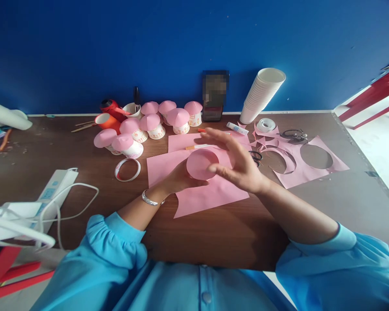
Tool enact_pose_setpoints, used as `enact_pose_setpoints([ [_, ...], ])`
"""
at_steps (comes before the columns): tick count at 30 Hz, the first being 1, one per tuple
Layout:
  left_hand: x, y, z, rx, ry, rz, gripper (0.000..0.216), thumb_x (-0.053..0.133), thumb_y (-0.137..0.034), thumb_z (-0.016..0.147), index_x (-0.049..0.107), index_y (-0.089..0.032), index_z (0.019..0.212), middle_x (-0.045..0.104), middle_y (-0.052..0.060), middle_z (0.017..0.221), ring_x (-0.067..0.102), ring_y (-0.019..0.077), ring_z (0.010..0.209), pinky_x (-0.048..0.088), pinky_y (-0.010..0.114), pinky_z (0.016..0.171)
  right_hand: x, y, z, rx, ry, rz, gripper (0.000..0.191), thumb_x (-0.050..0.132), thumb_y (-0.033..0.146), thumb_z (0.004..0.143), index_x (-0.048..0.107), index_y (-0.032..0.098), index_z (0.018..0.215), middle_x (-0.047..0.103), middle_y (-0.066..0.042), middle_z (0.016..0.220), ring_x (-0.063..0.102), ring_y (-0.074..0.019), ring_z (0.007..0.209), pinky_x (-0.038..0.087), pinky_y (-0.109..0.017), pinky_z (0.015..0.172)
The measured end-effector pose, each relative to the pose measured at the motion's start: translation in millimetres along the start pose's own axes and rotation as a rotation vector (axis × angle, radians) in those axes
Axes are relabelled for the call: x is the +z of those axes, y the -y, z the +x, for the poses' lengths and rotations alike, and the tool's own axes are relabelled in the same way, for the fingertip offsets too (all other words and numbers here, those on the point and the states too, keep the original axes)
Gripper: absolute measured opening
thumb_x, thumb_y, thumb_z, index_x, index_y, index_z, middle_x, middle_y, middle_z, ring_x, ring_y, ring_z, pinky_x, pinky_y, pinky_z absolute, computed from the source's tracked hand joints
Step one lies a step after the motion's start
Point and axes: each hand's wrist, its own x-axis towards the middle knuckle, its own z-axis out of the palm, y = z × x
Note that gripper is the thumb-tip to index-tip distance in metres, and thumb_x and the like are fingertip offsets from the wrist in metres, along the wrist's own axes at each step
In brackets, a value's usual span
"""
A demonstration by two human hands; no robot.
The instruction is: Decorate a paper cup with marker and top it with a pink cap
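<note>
A pink paper cone (201,163) is held above the brown table (214,233), over a pink paper sheet (210,194). My left hand (179,178) grips the cone from below and behind, fingers closed on it. My right hand (238,162) rests against the cone's right side with fingers stretched out and spread. Both arms wear blue sleeves, and the left wrist carries a silver bracelet.
Several paper cups topped with pink cones (149,125) stand at the back left beside an orange cup (106,121). A stack of white cups (262,93) leans on the blue wall. Tape rolls (127,169), scissors (256,156), glue tube (237,128), cut pink sheet (311,162), power strip (56,185).
</note>
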Motion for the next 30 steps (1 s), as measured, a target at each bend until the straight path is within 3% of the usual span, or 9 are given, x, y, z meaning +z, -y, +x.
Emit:
enact_pose_setpoints([
  [4, 1, -2, -1, -0.007, -0.019, -0.047, 0.077, 0.090, -0.045, 0.076, 0.060, -0.024, 0.143, 0.067, 0.015, 0.146, 0.062, 0.0390, 0.138, 0.057, 0.058, 0.111, -1, -1, 1, 0.052, -0.126, 0.007, 0.064, 0.067, 0.051, 0.102, 0.045, 0.026, 0.157, 0.065, -0.015, 0.147, 0.063, -0.0299, 0.140, 0.053, -0.053, 0.118],
  [8, 3, 2, 0, 0.009, -0.040, 0.032, 0.070, 0.090, -0.044, 0.075, 0.063, -0.021, 0.135, 0.070, 0.015, 0.139, 0.066, 0.0393, 0.130, 0.061, 0.058, 0.103, 3, 0, 0, 0.000, -0.002, -0.082, 0.072, 0.068, 0.056, 0.100, 0.042, 0.025, 0.159, 0.061, -0.017, 0.153, 0.061, -0.0326, 0.142, 0.051, -0.055, 0.119],
  [11, 5, 3, 0, 0.064, -0.069, 0.159, 0.065, 0.086, -0.045, 0.079, 0.062, -0.023, 0.135, 0.068, 0.012, 0.140, 0.065, 0.0385, 0.132, 0.058, 0.058, 0.109, 7, -1, -2, -0.054, 0.068, -0.237, 0.075, 0.067, 0.058, 0.099, 0.040, 0.024, 0.160, 0.062, -0.018, 0.152, 0.059, -0.0344, 0.144, 0.050, -0.058, 0.120],
  [18, 10, 2, -2, 0.095, -0.121, 0.299, 0.073, 0.084, -0.049, 0.080, 0.057, -0.017, 0.140, 0.063, 0.014, 0.148, 0.059, 0.0412, 0.141, 0.051, 0.055, 0.119, 17, -13, -10, -0.128, 0.060, -0.424, 0.075, 0.068, 0.053, 0.099, 0.039, 0.024, 0.161, 0.069, -0.015, 0.144, 0.067, -0.0344, 0.133, 0.052, -0.059, 0.117],
  [26, 8, 17, 3, 0.207, -0.145, 0.511, 0.063, 0.085, -0.042, 0.082, 0.061, -0.024, 0.137, 0.066, 0.012, 0.146, 0.055, 0.0371, 0.143, 0.043, 0.059, 0.123, 20, -26, -17, -0.008, 0.042, -0.323, 0.073, 0.073, 0.046, 0.097, 0.041, 0.025, 0.158, 0.064, -0.016, 0.150, 0.064, -0.0344, 0.137, 0.054, -0.059, 0.115],
  [30, 0, 21, 0, 0.123, -0.086, 0.595, 0.080, 0.093, -0.039, 0.072, 0.057, -0.024, 0.142, 0.062, 0.012, 0.151, 0.051, 0.0395, 0.148, 0.038, 0.062, 0.127, 12, -21, -19, 0.108, -0.084, -0.259, 0.056, 0.066, 0.036, 0.101, 0.047, 0.027, 0.154, 0.067, -0.014, 0.144, 0.064, -0.0309, 0.136, 0.053, -0.055, 0.116],
])
